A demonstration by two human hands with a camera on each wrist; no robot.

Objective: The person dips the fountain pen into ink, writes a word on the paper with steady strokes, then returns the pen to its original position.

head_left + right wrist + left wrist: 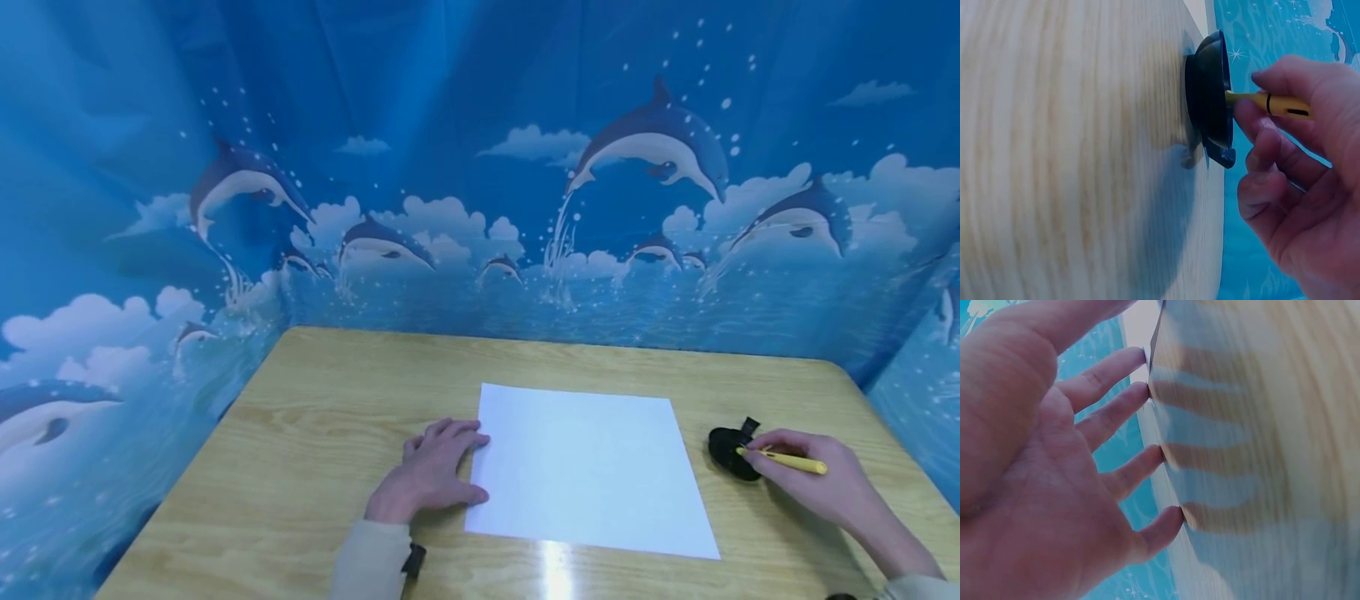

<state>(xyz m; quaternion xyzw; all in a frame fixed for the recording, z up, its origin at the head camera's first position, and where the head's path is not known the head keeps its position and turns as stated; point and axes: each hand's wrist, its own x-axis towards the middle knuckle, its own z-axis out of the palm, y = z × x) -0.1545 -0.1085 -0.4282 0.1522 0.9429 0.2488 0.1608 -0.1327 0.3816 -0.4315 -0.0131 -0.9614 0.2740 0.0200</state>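
Observation:
A blank white sheet of paper (585, 471) lies on the wooden table in the head view. My left hand (435, 471) rests at its left edge, fingers spread, thumb and fingertips touching the paper. In the left wrist view the fingertips (1172, 520) meet the tabletop. To the right of the sheet, my right hand (821, 475) pinches a slim yellow pen-shaped tool (798, 462) between thumb and fingers. Its front end reaches into a small black dish (726, 450) with a tab handle. The dish's rim (1225, 62) hides the tool's tip in the right wrist view.
The light wooden table (300, 467) has rounded back corners. Behind it and at both sides hangs a blue curtain (465, 108) printed with dolphins and clouds. A black strap piece (412, 560) shows at the left wrist.

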